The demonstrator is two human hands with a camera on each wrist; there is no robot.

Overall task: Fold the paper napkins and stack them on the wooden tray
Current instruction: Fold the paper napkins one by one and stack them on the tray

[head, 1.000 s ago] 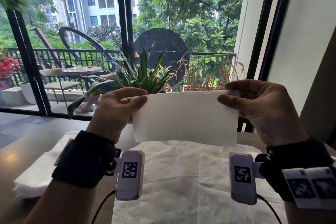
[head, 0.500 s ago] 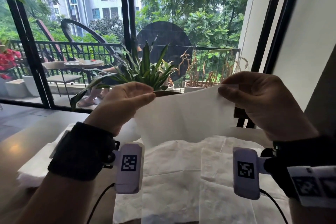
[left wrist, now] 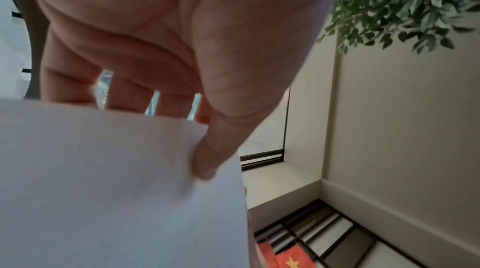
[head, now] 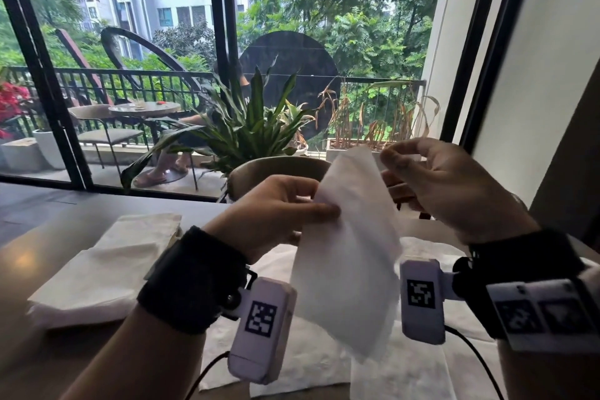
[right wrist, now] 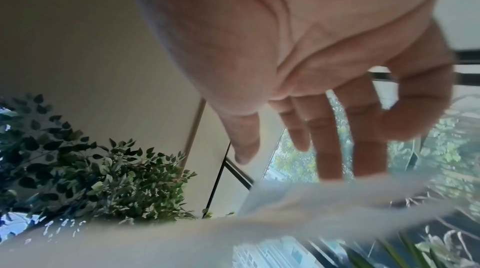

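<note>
L hand (head: 276, 204) pinches the held napkin (head: 347, 256) at its left edge, thumb on the near face, other fingers behind; the left wrist view confirms thumb (left wrist: 207, 161) pressed flat on the sheet. R hand (head: 454, 185) sits just right of the napkin's top corner, fingers loosely curled and spread; wrist view too blurred, so cannot tell whether it has hold of the paper or is only touching it. Napkin hangs in the air between both hands, above the tabletop (head: 48, 237). Long axis runs roughly up-down, tilted: top corner toward R hand, bottom corner pointing down toward the unfolded napkins (head: 308, 364) spread below it. L hand carries it and is nearer its middle; R only near the top. Folded stack (head: 107, 263) lies left of the held napkin, beyond the L wrist. Tray not discernible under it. Judgement: mid-fold; next likely means regripping the top corner w/ R hand.
</note>
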